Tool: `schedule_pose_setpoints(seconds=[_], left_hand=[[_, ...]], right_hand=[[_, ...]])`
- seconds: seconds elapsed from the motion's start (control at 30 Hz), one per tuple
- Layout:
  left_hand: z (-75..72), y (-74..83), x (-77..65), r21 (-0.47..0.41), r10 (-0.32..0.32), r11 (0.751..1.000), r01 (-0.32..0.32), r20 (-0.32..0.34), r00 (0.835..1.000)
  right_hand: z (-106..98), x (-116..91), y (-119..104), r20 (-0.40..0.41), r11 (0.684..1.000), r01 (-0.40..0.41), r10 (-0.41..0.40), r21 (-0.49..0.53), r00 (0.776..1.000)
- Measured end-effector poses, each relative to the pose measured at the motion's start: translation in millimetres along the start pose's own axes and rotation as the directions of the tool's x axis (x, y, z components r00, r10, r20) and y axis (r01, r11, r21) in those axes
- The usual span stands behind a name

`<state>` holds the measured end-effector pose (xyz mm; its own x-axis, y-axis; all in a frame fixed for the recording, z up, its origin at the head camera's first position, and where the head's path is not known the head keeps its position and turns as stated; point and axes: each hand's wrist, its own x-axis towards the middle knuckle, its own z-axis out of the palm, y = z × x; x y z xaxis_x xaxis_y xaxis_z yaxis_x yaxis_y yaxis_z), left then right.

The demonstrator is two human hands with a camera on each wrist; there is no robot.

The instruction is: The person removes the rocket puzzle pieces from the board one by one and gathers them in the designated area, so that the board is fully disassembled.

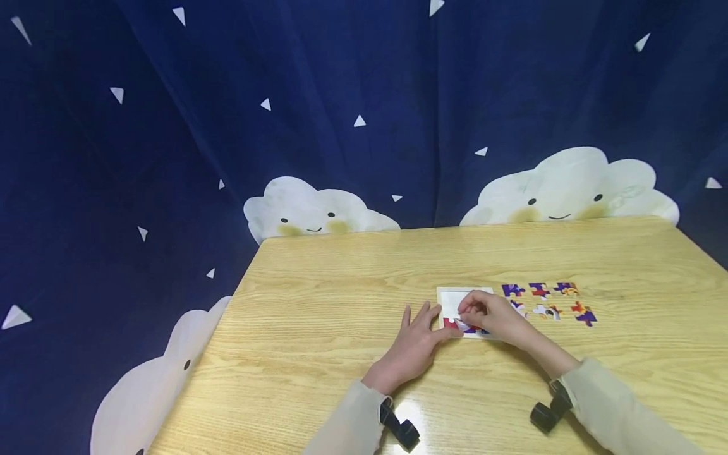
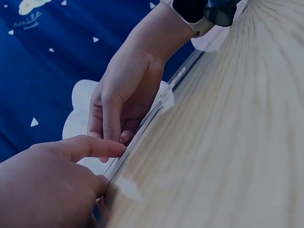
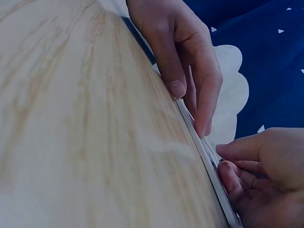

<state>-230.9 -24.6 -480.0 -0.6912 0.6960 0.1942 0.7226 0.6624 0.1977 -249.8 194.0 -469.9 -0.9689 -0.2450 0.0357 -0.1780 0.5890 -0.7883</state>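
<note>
A white-bordered puzzle tray [image 1: 442,294] lies flat on the table, with red and purple pieces [image 1: 450,323] along its near side and a bare white area at the back. My left hand [image 1: 414,346] rests at the tray's left side, fingers extended, thumb over its near border. Over the tray, my right hand [image 1: 500,317] pinches a puzzle piece [image 1: 462,325] between thumb and fingers, low above the near row. Those fingers mostly hide the piece. From the left wrist, the tray edge [image 2: 137,137] appears nearly edge-on beneath both hands.
Several loose puzzle pieces [image 1: 565,289] lie in two rows right of the tray, one partly behind my right hand. The wooden table [image 1: 318,303] extends around them. A dark blue curtain [image 1: 341,76] with white clouds hangs behind the table's far edge.
</note>
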Motion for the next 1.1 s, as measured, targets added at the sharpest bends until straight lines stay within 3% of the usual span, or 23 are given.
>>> schedule_pose_setpoints(seconds=[0.27, 0.47, 0.7, 1.1], left_hand=[[-1.7, -9.8, -4.8, 0.069, 0.100, 0.992, -0.103, 0.036, 0.994], [-3.5, -14.1, -5.2, 0.084, 0.137, 0.987, -0.141, 0.045, 0.990], [-5.7, -13.0, -5.2, 0.085, 0.131, 0.987, -0.136, 0.065, 0.989], [-7.9, -11.2, -5.5, 0.056, 0.102, 0.993, -0.108, 0.096, 0.990]], right_hand=[[1.9, -1.5, -3.9, -0.005, 0.999, 0.019, -0.019, -0.045, 1.000], [1.8, -0.8, -7.4, 0.004, 0.994, 0.050, -0.050, -0.101, 0.999], [2.0, -0.5, -10.5, 0.030, 0.984, 0.106, -0.103, -0.144, 0.994], [3.1, 2.2, -17.1, 0.086, 0.983, 0.099, -0.087, -0.152, 0.993]])
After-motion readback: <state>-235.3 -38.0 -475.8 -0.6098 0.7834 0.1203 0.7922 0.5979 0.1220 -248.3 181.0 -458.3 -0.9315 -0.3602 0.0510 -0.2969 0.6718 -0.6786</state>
